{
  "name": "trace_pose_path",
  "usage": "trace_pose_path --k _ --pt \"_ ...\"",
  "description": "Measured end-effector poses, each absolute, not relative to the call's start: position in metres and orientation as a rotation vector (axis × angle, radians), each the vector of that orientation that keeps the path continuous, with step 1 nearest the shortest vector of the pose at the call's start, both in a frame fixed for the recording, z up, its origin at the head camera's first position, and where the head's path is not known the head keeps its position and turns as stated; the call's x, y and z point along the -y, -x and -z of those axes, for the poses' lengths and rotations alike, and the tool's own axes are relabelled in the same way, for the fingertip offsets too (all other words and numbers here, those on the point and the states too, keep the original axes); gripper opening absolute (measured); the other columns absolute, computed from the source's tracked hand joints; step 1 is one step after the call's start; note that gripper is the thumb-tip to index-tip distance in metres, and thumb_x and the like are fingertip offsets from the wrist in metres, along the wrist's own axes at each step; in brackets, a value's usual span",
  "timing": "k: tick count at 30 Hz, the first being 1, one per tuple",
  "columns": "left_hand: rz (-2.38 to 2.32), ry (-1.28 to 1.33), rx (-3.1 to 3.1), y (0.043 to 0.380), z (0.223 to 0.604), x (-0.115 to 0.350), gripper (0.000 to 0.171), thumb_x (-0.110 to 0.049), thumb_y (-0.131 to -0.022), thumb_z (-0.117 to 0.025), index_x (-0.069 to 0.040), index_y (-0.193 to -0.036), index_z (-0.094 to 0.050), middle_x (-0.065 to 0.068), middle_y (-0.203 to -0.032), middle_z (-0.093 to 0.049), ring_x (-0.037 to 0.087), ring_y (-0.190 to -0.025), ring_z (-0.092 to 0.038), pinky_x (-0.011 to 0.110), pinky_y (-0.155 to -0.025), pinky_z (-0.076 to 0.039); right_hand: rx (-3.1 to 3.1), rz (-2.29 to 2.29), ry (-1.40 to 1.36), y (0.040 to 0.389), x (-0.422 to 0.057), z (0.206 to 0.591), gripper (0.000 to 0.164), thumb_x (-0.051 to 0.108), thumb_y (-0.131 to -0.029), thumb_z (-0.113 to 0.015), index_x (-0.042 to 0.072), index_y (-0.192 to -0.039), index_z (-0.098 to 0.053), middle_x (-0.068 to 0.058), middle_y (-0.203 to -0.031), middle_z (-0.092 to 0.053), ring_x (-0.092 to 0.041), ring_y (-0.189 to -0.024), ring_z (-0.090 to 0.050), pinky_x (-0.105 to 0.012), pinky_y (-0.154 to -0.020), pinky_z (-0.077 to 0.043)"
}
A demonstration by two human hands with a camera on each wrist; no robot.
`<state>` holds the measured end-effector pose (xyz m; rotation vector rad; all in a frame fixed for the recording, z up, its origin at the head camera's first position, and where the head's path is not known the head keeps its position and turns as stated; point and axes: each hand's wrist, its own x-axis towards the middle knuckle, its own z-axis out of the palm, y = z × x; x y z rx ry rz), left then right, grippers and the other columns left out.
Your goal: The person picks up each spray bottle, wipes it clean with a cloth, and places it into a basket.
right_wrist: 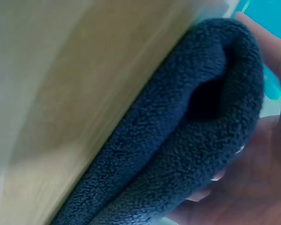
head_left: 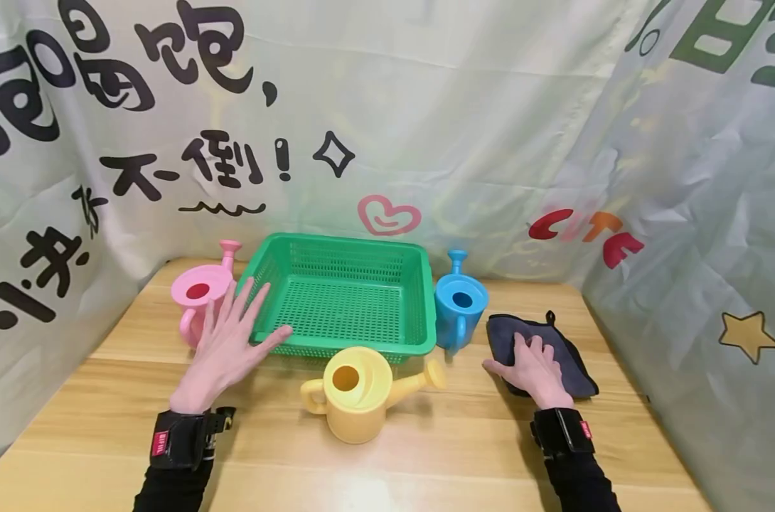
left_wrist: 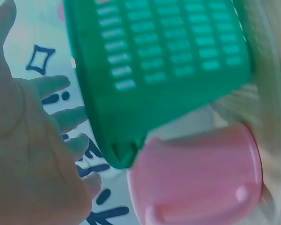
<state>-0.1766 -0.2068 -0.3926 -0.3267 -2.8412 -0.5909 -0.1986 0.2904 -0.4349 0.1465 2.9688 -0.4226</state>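
Nearby, the yellow watering can (head_left: 357,402) stands upright on the desk (head_left: 451,462) between the two hands, its spout pointing right; a low sweep of either hand could knock it over. The left hand (head_left: 226,346) spreads its fingers wide apart, empty, by the left rim of the green basket (head_left: 349,240) and the pink watering can (left_wrist: 201,173); whether it touches either, I cannot tell. Pushing there might shove the basket against the blue watering can (head_left: 447,313) just beside its right end. The right hand (head_left: 533,373) rests on the dark cloth (head_left: 569,359), thumb away from the bent fingers; whether they grip a fold is hidden. Being soft, the cloth could slip if too little were caught. Pale wood grain runs across the desk, and beyond hang whitish fabric walls (head_left: 464,142) with black lettering (head_left: 217,46), a pink heart (head_left: 387,215) and a yellow star (head_left: 749,337).
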Motion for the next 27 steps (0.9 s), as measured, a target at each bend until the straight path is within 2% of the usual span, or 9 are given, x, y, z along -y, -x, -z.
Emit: trace_pose_path --k 3,6,9,12,17,19,21,24,27 --pt "0.628 0.389 2.817 0.173 0.390 0.200 0.085 -0.064 -0.097 -0.050 -0.025 -0.162 -0.014 0.014 -0.171 -0.005 0.040 -0.158 0.006 0.070 -0.121 0.003 -2.981 0.383 -0.123 0.204 -0.292 0.434 0.091 0.049 -0.089 -0.071 -0.014 -0.144 -0.036 -0.044 -0.138 -0.037 -0.062 -0.126 -0.035 -0.072 -0.097 -0.040" --pt "0.667 0.472 2.781 0.167 0.390 0.192 0.082 -0.061 -0.096 -0.053 -0.029 -0.162 -0.016 0.009 -0.171 -0.004 0.038 -0.158 0.007 0.070 -0.122 0.003 -3.009 0.367 -0.095 0.207 -0.295 0.432 0.073 0.034 -0.090 -0.072 -0.017 -0.134 -0.044 -0.042 -0.130 -0.044 -0.059 -0.120 -0.043 -0.068 -0.093 -0.044" --pt "0.710 0.568 2.732 0.161 0.392 0.185 0.081 -0.059 -0.096 -0.055 -0.028 -0.161 -0.019 0.007 -0.171 -0.007 0.038 -0.158 0.004 0.069 -0.122 0.002 -3.028 0.365 -0.072 0.208 -0.297 0.433 0.058 0.023 -0.089 -0.071 -0.017 -0.125 -0.050 -0.039 -0.120 -0.051 -0.057 -0.111 -0.051 -0.065 -0.089 -0.047" --pt "0.755 0.653 2.676 0.153 0.394 0.179 0.081 -0.059 -0.095 -0.057 -0.025 -0.160 -0.024 0.007 -0.171 -0.010 0.038 -0.158 0.002 0.067 -0.123 0.001 -3.033 0.354 -0.065 0.208 -0.299 0.434 0.048 0.018 -0.089 -0.069 -0.016 -0.119 -0.054 -0.037 -0.113 -0.056 -0.056 -0.105 -0.055 -0.063 -0.085 -0.048" --pt "0.825 0.771 2.612 0.139 0.404 0.171 0.081 -0.059 -0.094 -0.057 -0.020 -0.159 -0.028 0.007 -0.170 -0.014 0.036 -0.158 -0.003 0.065 -0.124 0.001 -3.020 0.314 -0.089 0.212 -0.301 0.434 0.036 0.015 -0.089 -0.063 -0.012 -0.112 -0.058 -0.035 -0.112 -0.059 -0.056 -0.102 -0.057 -0.060 -0.080 -0.049" --pt "0.836 0.794 2.607 0.132 0.408 0.167 0.081 -0.058 -0.093 -0.061 -0.022 -0.158 -0.029 0.005 -0.169 -0.018 0.035 -0.157 -0.011 0.068 -0.123 -0.007 -3.021 0.310 -0.084 0.213 -0.302 0.433 0.029 0.011 -0.088 -0.060 -0.011 -0.108 -0.058 -0.034 -0.111 -0.060 -0.055 -0.099 -0.058 -0.058 -0.076 -0.049" --pt "0.836 0.813 2.591 0.125 0.412 0.163 0.081 -0.056 -0.091 -0.065 -0.022 -0.157 -0.032 0.005 -0.166 -0.025 0.034 -0.154 -0.020 0.070 -0.119 -0.021 -3.028 0.318 -0.075 0.212 -0.302 0.434 0.024 0.007 -0.086 -0.056 -0.009 -0.104 -0.058 -0.034 -0.110 -0.061 -0.055 -0.096 -0.059 -0.057 -0.073 -0.049" --pt "0.827 0.821 2.564 0.116 0.416 0.158 0.084 -0.054 -0.087 -0.071 -0.022 -0.155 -0.034 0.006 -0.159 -0.035 0.030 -0.145 -0.032 0.068 -0.108 -0.039 -3.047 0.341 -0.054 0.210 -0.303 0.437 0.025 0.005 -0.084 -0.052 -0.008 -0.105 -0.058 -0.036 -0.110 -0.061 -0.056 -0.095 -0.059 -0.058 -0.072 -0.049" --pt "0.853 0.816 2.548 0.110 0.420 0.155 0.086 -0.055 -0.084 -0.075 -0.019 -0.153 -0.036 0.008 -0.152 -0.041 0.026 -0.138 -0.039 0.062 -0.103 -0.048 -3.050 0.350 -0.034 0.208 -0.303 0.439 0.032 0.007 -0.085 -0.049 -0.010 -0.110 -0.057 -0.038 -0.113 -0.061 -0.058 -0.098 -0.059 -0.061 -0.076 -0.049"
